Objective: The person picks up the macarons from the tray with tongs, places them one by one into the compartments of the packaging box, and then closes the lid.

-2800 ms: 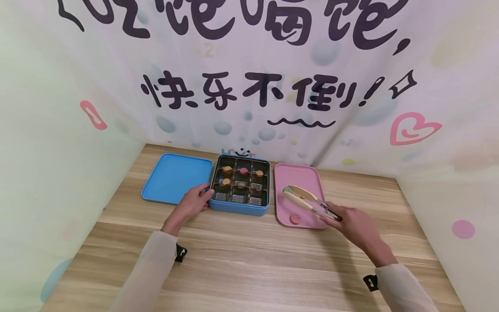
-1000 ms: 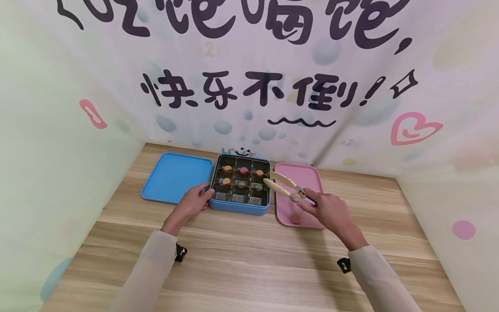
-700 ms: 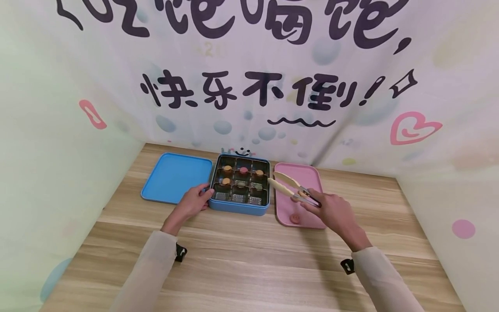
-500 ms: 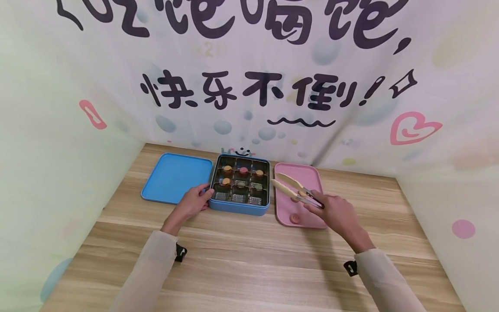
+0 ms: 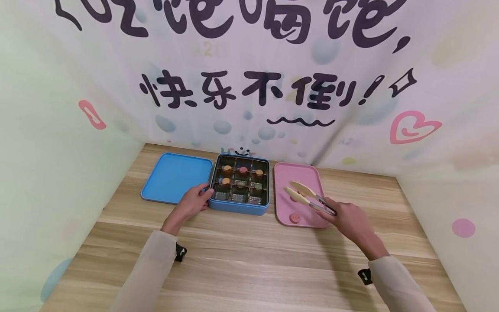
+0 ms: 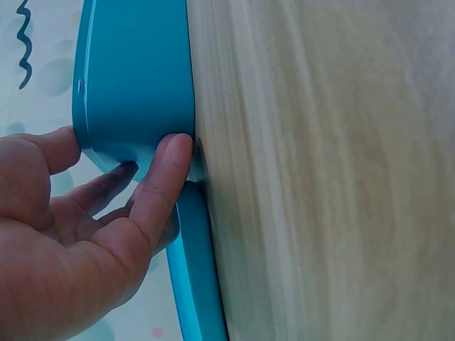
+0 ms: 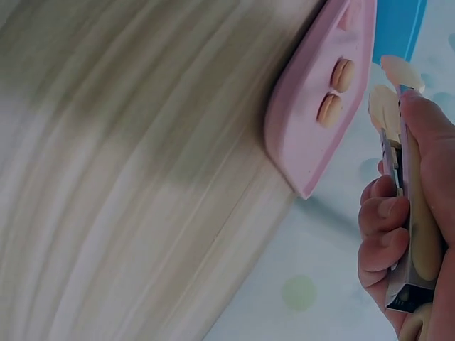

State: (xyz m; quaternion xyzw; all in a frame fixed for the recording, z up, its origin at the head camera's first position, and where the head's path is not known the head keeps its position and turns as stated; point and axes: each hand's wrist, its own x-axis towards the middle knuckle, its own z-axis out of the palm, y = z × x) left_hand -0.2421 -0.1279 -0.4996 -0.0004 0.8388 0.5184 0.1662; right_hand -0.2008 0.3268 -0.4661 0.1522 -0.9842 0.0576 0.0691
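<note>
A: Left of blue box?
B: Left hand, fingers fairly straight, touching its left side.
A: Right?
B: Macarons on pink tray; tongs parted, nothing between, in right hand's grip. Advise squeezing lightly; shells probably fragile.

A wood-grain counter, walled in on three sides.
Facing me, the back wall hangs like creased cloth, black Chinese lettering sprawled among grey-blue bubbles; the left wall is faintly green, the right wall whiter, with a purple dot. The light is soft.
</note>
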